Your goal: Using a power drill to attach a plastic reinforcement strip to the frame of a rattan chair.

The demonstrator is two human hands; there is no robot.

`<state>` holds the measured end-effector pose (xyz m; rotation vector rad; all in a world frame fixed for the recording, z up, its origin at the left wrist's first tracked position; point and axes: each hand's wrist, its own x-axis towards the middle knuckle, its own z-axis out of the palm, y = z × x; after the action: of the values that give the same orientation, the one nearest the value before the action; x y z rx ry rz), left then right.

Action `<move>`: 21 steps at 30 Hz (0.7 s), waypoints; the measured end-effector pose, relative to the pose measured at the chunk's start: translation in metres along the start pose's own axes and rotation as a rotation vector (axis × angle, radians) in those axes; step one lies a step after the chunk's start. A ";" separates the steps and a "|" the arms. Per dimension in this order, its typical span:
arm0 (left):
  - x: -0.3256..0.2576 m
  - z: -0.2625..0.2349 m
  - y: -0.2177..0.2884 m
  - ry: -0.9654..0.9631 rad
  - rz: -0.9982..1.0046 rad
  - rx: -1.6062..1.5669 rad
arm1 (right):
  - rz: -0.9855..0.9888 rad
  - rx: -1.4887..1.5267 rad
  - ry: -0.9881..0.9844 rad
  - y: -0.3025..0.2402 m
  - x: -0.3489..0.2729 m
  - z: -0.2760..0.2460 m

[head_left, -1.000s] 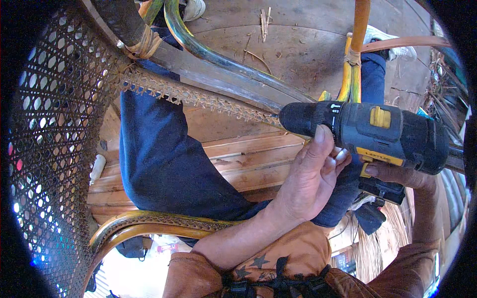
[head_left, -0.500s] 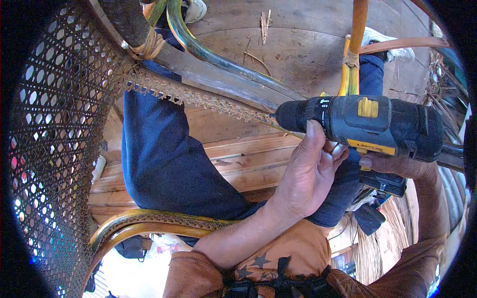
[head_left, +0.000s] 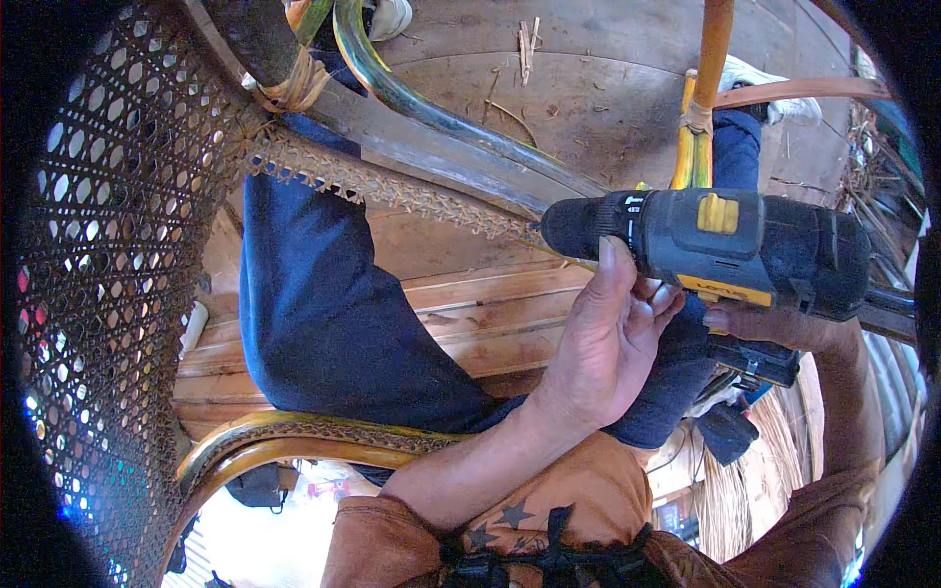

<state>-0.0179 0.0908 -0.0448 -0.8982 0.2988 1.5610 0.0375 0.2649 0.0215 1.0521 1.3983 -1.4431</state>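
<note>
A dark grey and yellow cordless drill is lying level at the right, its nose pressing into the woven cane edging of a rattan chair frame. The right hand is grasping its grip; the left hand is cupping its underside, fingers loosely curled. A blue-trousered leg is crossing beneath, over wooden floor planks. Cane webbing is filling the left.
</note>
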 end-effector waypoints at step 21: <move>-0.021 0.028 -0.011 -0.177 -0.116 0.243 | -0.526 -0.521 0.133 0.055 -0.054 0.024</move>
<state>-0.0191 0.0966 -0.0083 -0.5745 0.2970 1.4491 0.1053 0.2408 0.0584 0.4675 2.1114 -1.2519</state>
